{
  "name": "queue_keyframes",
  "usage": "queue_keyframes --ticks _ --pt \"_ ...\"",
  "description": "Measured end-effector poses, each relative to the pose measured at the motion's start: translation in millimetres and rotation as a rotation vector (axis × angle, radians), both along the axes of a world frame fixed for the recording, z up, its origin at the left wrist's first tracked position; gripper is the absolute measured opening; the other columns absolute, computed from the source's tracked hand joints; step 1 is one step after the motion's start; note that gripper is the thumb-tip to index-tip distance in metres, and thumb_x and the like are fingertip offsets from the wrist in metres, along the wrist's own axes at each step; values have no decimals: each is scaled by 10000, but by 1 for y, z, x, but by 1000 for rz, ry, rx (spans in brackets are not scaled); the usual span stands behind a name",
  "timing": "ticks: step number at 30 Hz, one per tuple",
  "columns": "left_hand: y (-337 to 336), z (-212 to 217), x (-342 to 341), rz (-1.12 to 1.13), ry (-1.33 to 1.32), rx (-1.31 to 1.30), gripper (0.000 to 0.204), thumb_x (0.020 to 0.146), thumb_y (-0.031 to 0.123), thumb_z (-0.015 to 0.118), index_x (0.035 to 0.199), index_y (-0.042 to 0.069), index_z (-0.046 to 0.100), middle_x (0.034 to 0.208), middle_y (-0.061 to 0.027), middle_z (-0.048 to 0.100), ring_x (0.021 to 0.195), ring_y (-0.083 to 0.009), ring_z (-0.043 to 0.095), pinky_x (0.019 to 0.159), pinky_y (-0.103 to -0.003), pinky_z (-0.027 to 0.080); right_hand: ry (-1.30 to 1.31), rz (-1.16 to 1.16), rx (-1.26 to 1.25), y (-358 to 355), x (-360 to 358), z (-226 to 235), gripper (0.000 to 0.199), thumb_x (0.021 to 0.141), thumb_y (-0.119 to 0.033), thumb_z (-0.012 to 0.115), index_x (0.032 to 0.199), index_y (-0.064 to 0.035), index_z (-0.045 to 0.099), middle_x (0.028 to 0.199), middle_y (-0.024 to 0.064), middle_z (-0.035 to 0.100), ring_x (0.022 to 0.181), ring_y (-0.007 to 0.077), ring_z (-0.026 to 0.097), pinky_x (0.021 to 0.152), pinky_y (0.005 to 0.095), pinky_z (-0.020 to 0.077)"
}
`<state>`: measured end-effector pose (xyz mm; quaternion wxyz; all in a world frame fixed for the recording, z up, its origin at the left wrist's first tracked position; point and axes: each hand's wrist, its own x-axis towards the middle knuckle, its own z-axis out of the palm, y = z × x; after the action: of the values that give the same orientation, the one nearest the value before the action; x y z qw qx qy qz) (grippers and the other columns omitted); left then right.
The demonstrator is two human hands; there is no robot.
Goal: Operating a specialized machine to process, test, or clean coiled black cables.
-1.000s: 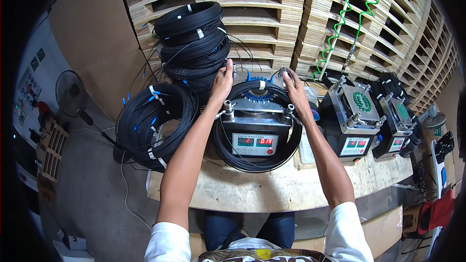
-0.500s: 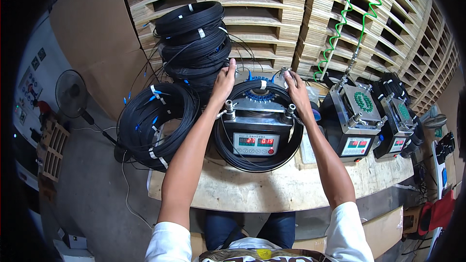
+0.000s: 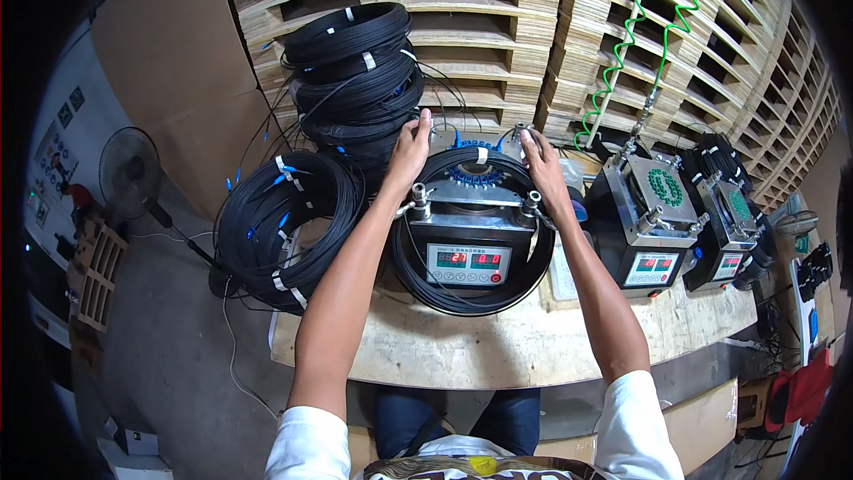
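Observation:
A black bench machine (image 3: pixel 469 229) with a lit digital panel (image 3: pixel 468 264) stands in front of me. Its metal top carries a ring of blue connectors (image 3: pixel 475 176), and a coil of black cable (image 3: pixel 413 280) encircles the body. My left hand (image 3: pixel 410 156) is closed at the rear left corner knob, thumb pointing up, its other fingers partly hidden. At the opposite rear corner my right hand (image 3: pixel 544 169) curls against a metal clamp knob (image 3: pixel 522 130). Two more metal clamp knobs (image 3: pixel 421 200) sit at the front corners.
More black cable coils (image 3: pixel 289 231) are piled left of the machine, with a taller stack (image 3: pixel 351 71) behind. Two similar machines (image 3: pixel 644 222) stand at the right on the wooden table (image 3: pixel 498 351). Wooden pallets (image 3: pixel 471 36) rise behind; a fan (image 3: pixel 131 173) stands far left.
The red digits on the right half of the machine's display have changed. Both my hands stay at the rear corners, nearly unmoved.

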<state>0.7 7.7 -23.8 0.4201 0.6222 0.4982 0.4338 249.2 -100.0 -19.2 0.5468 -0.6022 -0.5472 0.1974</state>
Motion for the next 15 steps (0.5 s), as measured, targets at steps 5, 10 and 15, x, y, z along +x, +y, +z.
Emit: queue_keyframes --ticks 5,10,15 --pt "-3 3 -2 -6 33 -9 942 923 779 355 1380 -33 495 1366 -286 542 1320 -398 489 1107 -424 360 19 -19 -60 -5 -3 7 733 991 -586 500 1318 67 552 967 115 622 791 173 541 757 304 464" --pt "-10 9 -1 5 61 -18 939 929 777 340 1357 -41 510 1345 -298 552 1305 -410 500 1101 -429 365 29 -25 -34 -8 -4 8 736 985 -594 501 1314 61 561 998 133 635 808 181 554 778 311 472" --pt "-10 10 -2 13 54 4 947 932 775 331 1318 -64 536 1321 -322 556 1296 -424 502 1093 -429 371 8 -11 -19 -5 -5 5 741 987 -598 493 1306 68 558 934 119 605 812 178 542 779 313 461"
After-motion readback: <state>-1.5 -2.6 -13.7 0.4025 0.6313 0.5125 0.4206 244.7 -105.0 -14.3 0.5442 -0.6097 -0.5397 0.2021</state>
